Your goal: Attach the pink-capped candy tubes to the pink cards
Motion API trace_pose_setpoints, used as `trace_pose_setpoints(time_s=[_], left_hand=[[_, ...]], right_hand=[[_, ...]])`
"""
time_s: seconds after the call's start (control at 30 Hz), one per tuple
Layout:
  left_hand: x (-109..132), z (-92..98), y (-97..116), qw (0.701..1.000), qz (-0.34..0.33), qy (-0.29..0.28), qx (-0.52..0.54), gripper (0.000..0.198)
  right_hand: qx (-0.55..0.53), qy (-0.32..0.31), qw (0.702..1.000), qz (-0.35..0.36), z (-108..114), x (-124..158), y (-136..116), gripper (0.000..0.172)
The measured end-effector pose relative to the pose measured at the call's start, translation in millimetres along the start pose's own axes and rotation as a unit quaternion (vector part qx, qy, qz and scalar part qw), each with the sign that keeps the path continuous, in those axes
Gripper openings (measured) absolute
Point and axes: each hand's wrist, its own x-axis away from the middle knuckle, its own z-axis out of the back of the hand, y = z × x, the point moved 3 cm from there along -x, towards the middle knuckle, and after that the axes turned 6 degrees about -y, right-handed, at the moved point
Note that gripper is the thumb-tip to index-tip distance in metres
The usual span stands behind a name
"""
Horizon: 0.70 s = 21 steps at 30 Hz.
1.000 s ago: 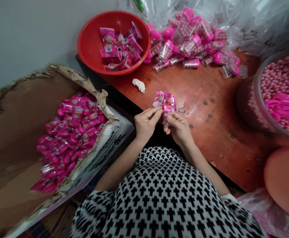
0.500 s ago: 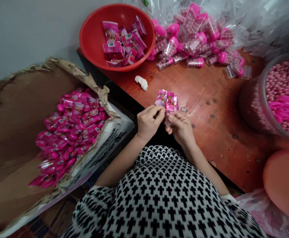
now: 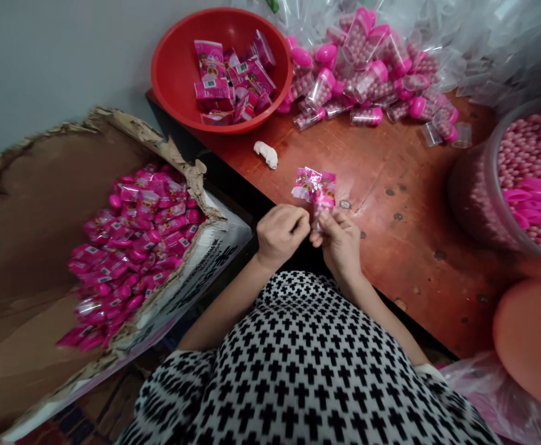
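Near mid-frame, the right hand (image 3: 341, 238) pinches a pink packet (image 3: 324, 199); a loose pinch might drop it. The left hand (image 3: 283, 233) is curled, contents hidden.

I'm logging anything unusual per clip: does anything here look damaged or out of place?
Yes. The cardboard box on the left has a ragged, torn rim. A small white lump, which I cannot identify, sits alone on the table near the red bowl, unlike the pink packets.

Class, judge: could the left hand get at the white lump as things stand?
Probably yes: the white lump lies on the table just beyond the left hand, and nothing seems to block the way.
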Motion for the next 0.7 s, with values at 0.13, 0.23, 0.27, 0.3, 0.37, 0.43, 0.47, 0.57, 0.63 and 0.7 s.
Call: trace_pose_setpoints(time_s=[0.13,0.23,0.27,0.3,0.37,0.43,0.47,0.57,0.63,0.7], left_hand=[[9,0.5,2,0.996,0.048,-0.009,0.073,0.017],[11,1.7,-18,0.954,0.238,0.048,0.179,0.014],[10,-0.3,-25,0.926,0.287,0.055,0.238,0.018],[8,-3.8,-29,0.896,0.320,0.049,0.304,0.024],[4,-11.9,-33,0.837,0.353,0.012,0.418,0.035],[0,-18.1,-30,0.796,0.373,-0.026,0.477,0.039],[-1,-19.8,-28,0.782,0.384,-0.035,0.489,0.039],[-4,-21.5,-24,0.753,0.407,-0.020,0.518,0.037],[-5,-23.0,-24,0.737,0.413,-0.002,0.535,0.036],[-5,-25.2,-28,0.739,0.415,0.016,0.531,0.034]], right_hand=[[0.018,-0.007,0.999,0.031,1,-5,-1,0.025],[0.027,-0.038,0.999,0.011,-1,-3,0,0.024],[0.031,-0.045,0.999,0.005,-2,-1,0,0.024],[0.038,-0.052,0.998,0.001,-3,0,0,0.024],[0.058,-0.067,0.996,-0.005,-5,3,-1,0.025],[0.078,-0.072,0.994,-0.005,-5,4,-2,0.026],[0.088,-0.072,0.994,-0.005,-5,4,-2,0.026],[0.115,-0.070,0.991,-0.003,-4,5,-2,0.026],[0.140,-0.078,0.987,-0.010,-4,5,-1,0.026],[0.166,-0.089,0.982,-0.019,-4,5,1,0.026]])
